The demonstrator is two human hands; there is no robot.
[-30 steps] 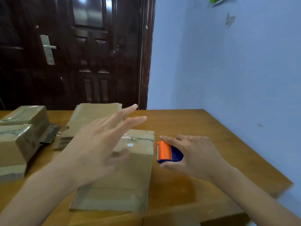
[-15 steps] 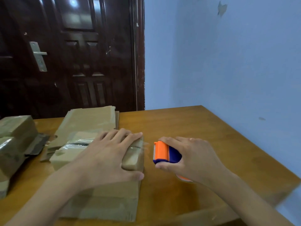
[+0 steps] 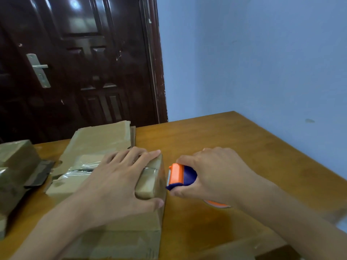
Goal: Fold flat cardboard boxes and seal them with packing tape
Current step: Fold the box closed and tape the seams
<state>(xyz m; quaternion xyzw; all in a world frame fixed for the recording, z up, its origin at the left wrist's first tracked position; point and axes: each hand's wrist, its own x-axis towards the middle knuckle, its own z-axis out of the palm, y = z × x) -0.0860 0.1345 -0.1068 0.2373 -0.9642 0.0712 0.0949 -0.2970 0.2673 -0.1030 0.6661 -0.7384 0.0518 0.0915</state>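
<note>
On the brown wooden table (image 3: pixel 234 139), which meets a pale blue wall and a dark wooden door (image 3: pixel 84 72) behind. Landmark: the folded brown cardboard box (image 3: pixel 148 184) with clear tape across its top, near the table's front edge. Behind it, a stack of flat brown cardboard sheets (image 3: pixel 99 141). Left of it, taped brown boxes (image 3: pixel 16 166), piled. Left hand (image 3: pixel 112 182) lies across the box top, fingers straight, thumb curled over its near right corner. Right hand (image 3: pixel 216 175), just right of the box, fingers wrapped round an orange-and-blue tape dispenser (image 3: pixel 180 176), its orange end touching the box's right side.
</note>
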